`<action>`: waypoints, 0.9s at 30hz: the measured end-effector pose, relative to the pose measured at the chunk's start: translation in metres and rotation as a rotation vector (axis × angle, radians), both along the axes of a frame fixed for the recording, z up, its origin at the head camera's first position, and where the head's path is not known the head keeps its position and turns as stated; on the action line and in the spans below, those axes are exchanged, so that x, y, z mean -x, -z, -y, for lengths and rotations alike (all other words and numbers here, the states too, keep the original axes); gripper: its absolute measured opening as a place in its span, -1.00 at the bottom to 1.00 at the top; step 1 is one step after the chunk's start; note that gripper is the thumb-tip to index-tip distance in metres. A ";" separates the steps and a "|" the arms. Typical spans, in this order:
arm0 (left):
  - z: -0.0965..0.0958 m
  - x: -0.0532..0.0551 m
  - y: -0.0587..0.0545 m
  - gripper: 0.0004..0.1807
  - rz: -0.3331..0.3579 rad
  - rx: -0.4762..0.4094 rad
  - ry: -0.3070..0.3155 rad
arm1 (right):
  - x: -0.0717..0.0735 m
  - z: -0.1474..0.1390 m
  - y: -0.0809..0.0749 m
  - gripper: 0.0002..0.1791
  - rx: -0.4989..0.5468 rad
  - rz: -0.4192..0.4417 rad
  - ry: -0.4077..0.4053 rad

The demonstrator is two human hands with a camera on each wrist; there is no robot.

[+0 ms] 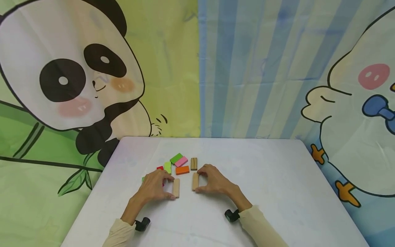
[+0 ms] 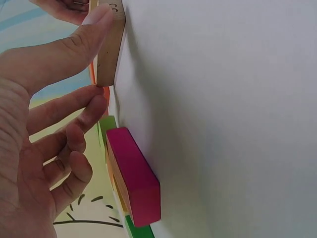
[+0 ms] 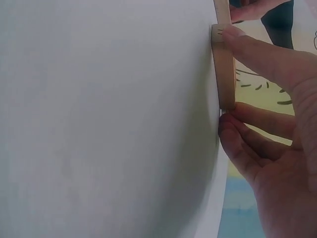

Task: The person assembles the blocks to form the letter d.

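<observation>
My left hand [image 1: 155, 185] holds a plain wooden block [image 1: 176, 188] between thumb and forefinger, one at each end of its length. Opposite it, my right hand [image 1: 216, 180] pinches a second plain wooden block [image 1: 195, 181] the same way, thumb at the near end. Both blocks point away from me, roughly parallel, with a gap of white table between them. In the left wrist view the held block [image 2: 110, 54] has small dark marks by the thumb. Marks also show on the right block [image 3: 217, 33] under the right thumb.
Just beyond the hands lie a darker wooden block [image 1: 193, 164] and orange [image 1: 182, 170], pink [image 1: 181, 161], green [image 1: 176, 158] and light green [image 1: 167, 167] blocks. A magenta block [image 2: 132, 173] lies beside the left fingers. The white table [image 1: 271, 171] meets a cartoon-printed curtain [image 1: 247, 68] at the back.
</observation>
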State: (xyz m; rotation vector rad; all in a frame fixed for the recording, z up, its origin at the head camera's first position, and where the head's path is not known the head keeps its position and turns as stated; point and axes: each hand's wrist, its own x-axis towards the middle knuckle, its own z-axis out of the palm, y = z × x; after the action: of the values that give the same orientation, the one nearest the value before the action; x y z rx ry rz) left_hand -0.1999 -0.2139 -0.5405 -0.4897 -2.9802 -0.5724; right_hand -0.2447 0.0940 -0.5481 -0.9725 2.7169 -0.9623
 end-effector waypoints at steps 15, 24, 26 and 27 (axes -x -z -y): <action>-0.037 0.000 -0.001 -0.31 -0.004 -0.016 0.111 | 0.004 -0.062 -0.002 -0.24 0.065 -0.007 0.035; -0.074 0.003 0.004 -0.28 -0.029 0.002 0.209 | 0.013 -0.099 -0.006 -0.24 0.079 -0.027 0.109; -0.083 0.004 0.006 -0.28 -0.031 -0.005 0.225 | 0.015 -0.105 -0.005 -0.24 0.081 -0.024 0.132; -0.088 0.005 0.007 -0.28 -0.033 -0.008 0.232 | 0.015 -0.108 -0.005 -0.24 0.082 -0.025 0.141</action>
State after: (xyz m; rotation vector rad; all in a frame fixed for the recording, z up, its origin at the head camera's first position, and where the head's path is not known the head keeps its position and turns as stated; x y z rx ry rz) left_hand -0.2044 -0.1260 -0.5479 -0.8432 -2.9083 -0.5866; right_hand -0.2602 0.2023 -0.5431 -0.8187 2.8189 -1.1002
